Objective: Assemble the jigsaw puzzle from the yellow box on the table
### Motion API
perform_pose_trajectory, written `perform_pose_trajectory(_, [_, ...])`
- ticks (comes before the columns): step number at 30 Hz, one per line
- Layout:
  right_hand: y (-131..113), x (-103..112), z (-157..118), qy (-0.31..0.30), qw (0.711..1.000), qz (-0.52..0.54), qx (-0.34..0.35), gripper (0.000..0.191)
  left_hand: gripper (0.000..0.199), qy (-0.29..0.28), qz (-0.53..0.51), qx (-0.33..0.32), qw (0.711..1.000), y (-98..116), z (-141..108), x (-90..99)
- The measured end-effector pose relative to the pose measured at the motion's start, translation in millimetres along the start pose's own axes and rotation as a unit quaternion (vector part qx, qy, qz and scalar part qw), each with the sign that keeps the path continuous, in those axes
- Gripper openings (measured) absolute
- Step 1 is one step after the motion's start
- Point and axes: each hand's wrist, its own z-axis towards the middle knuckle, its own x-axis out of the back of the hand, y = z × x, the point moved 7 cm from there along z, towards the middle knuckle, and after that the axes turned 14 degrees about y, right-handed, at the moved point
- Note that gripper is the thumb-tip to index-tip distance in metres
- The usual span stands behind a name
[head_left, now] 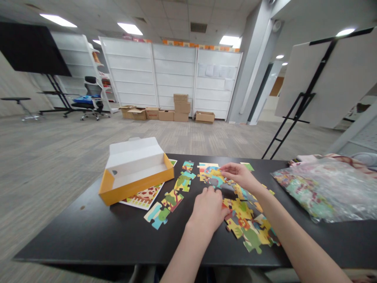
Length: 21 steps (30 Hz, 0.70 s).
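Grey office carpet stretches back from a black table [88, 239]. At upper left a large screen on a stand [29, 49] stands near an office chair [92, 98], and white shelving [173, 68] fills the far wall, with cardboard boxes [166, 114] along its foot. A white board on an easel [309, 78] stands at upper right.

On the table's left side, an open yellow box [137, 186] lies partly over a printed card [144, 198]. To its right, loose puzzle pieces [157, 215] run in a rough column up the table, each lying flat and apart from or just beside its neighbours. The left hand [207, 208] rests palm down beside them, its fingers curled over the edge of a lower group of pieces [247, 228]. The hand hides what lies beneath it, so I cannot tell whether it holds a piece. The right hand [240, 175] reaches in from the right above that group, fingers extended and narrowly spread, its tips at an upper group of pieces [209, 175]; I cannot tell whether they pinch anything. Further right, a clear plastic bag [324, 188] lies on the table, with printed cloth [330, 158] bunched behind it.
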Motion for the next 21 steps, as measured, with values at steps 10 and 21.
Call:
perform_pose_trajectory(10, [10,-19,-6,-0.069,0.997,0.015,-0.013,0.033,0.033,0.037,0.005,0.040,0.999,-46,7,33.1])
perform_pose_trajectory(21, [2,-56,-25,-0.138,0.990,-0.029,0.029,0.025,0.046,0.004,-0.071,-0.009,0.997,-82,5,11.6])
